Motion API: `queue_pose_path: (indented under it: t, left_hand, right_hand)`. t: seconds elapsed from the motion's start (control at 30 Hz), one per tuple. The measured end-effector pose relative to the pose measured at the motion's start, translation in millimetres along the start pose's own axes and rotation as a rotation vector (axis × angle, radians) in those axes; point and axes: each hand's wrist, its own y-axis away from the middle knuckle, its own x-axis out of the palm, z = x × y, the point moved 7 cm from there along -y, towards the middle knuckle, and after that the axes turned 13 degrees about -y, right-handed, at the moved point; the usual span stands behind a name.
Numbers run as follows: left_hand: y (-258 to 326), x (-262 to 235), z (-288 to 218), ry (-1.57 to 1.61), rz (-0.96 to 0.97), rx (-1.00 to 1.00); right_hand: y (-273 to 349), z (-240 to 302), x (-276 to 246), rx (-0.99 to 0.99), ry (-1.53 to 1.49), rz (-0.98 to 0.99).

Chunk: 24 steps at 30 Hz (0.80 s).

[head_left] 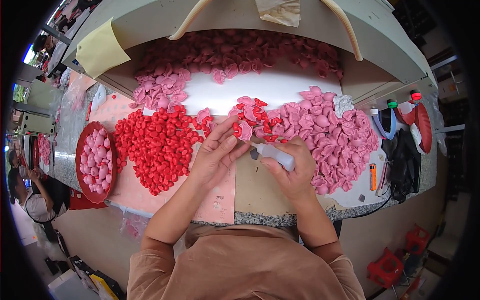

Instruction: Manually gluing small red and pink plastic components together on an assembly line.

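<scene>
Head view, left hand [212, 157] pinching one piece [245, 131] (pink), right hand [296, 167] gripping one bottle [276, 156]

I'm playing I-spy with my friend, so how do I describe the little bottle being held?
Start at the big grey hood, then look in front of it, between the red heap and the pink heap on the right. There the right hand holds the whitish bottle, thin tip pointing left. Unlike the bright heaps beside it, it's pale and cloudy.
</scene>
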Motion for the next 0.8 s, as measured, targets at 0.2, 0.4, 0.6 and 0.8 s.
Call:
queue_pose_path:
  t: [0.2,0.4,0.6,0.8]
  left_hand:
    - [-0.5,2.0,-0.3,-0.030,0.002,-0.003]
    - [-0.3,1.4,0.1,-0.036,0.012,0.007]
    - [0.4,3.1,3.8,0.085,0.119,-0.015]
    - [2.2,5.6,6.0,0.096,0.159,-0.050]
  right_hand:
    - [-0.4,0.9,0.0,-0.016,0.018,0.007]
    - [-1.5,-0.1,-0.7,0.012,0.008,0.016]
    - [1.7,-5.9,-9.4,0.089,-0.172,-0.087]
    - [0.4,-5.7,-9.9,0.089,-0.180,-0.102]
